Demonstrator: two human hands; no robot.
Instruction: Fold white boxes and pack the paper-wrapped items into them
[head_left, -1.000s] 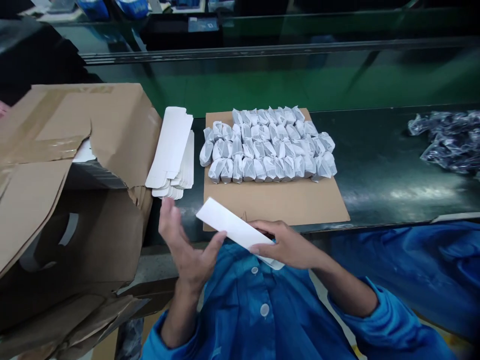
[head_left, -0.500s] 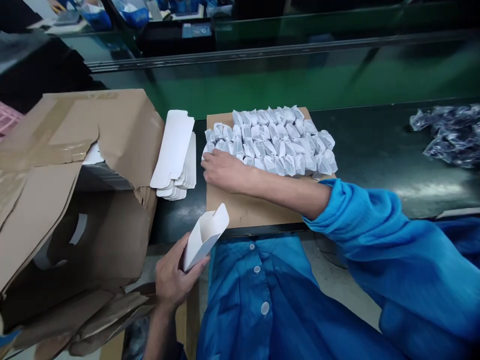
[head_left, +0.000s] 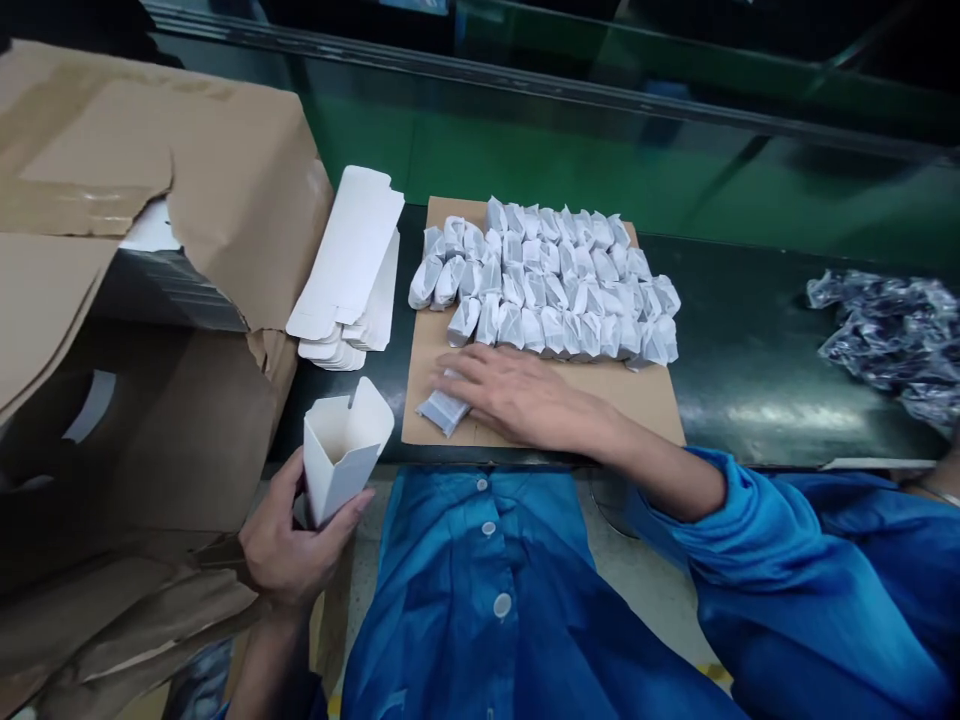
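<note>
A left hand (head_left: 300, 545) pinches an open-topped white carton (head_left: 337, 468) as the right hand (head_left: 517, 395) stretches over a wrapped packet (head_left: 444, 411) on a cardboard sheet (head_left: 426, 368), its grip unclear. A light squeeze should best keep the carton's mouth wide.

The count comprises one erected carton (head_left: 346, 480), one cardboard box (head_left: 240, 160) and one cardboard sheet (head_left: 634, 395). Wrapped packets (head_left: 553, 328) exceed thirty. Overlapping flat cartons (head_left: 351, 250) cannot be counted exactly.

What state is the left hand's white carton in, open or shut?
Open at the top: the white carton in the left hand has its flap raised and inner walls showing. Lower end: cannot tell.
</note>
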